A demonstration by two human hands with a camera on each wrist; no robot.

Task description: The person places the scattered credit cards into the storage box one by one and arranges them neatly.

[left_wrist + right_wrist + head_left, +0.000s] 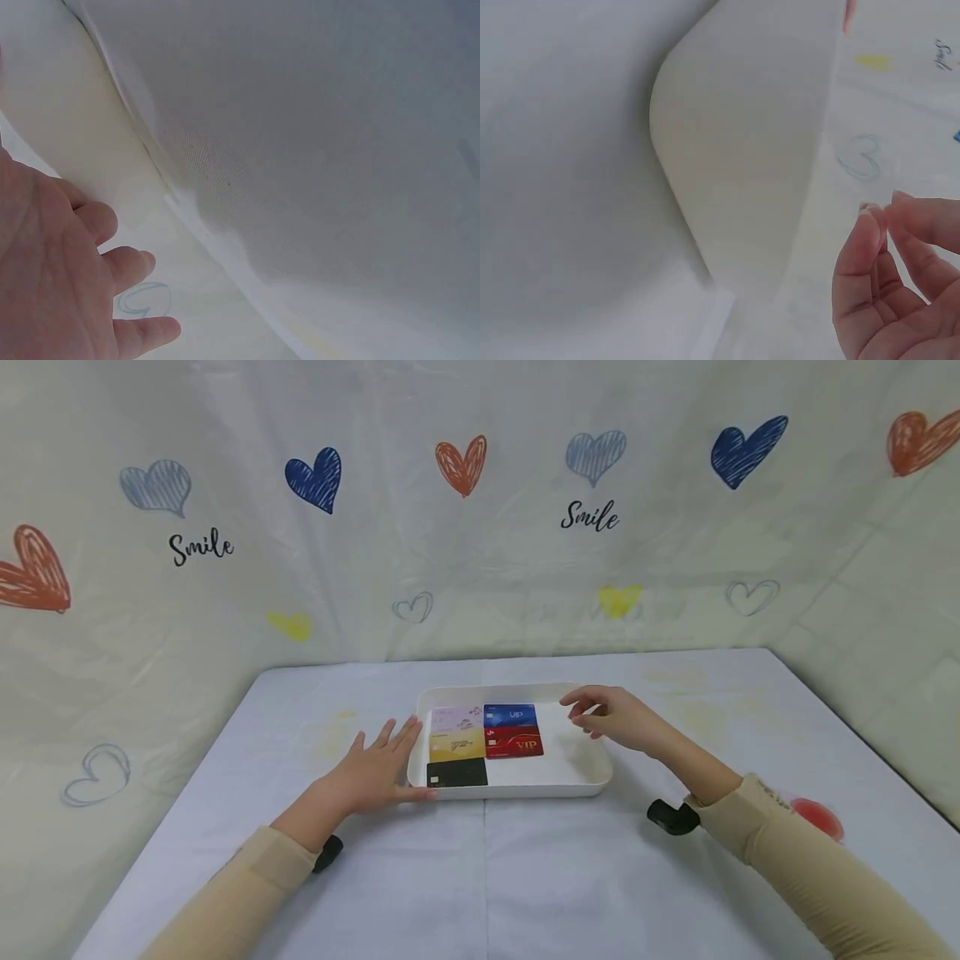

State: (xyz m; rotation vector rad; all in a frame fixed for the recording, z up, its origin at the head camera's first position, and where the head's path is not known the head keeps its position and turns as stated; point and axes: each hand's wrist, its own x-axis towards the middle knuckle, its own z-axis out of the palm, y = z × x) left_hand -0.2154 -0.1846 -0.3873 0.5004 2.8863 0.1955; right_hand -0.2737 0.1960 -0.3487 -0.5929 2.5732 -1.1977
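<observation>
A shallow white tray point(570, 760) on the table holds several bank-style cards. On its left side are a lilac card point(456, 718), a gold card point(456, 746) and a black card point(457, 773), one below another. Beside them lie a blue VIP card point(511, 715) and, just below it, a red VIP card point(513, 742). My left hand point(375, 775) rests spread at the tray's left edge, thumb by the near left corner. Over the tray's right end hovers my right hand point(618, 718), fingers loosely bent and nothing visible between them.
A white cloth covers the table point(420, 885). Behind it hangs a pale sheet point(510, 560) printed with hearts and "Smile". A red patch point(817, 819) shows beside the right sleeve. Dark wrist devices point(672, 817) sit under both forearms.
</observation>
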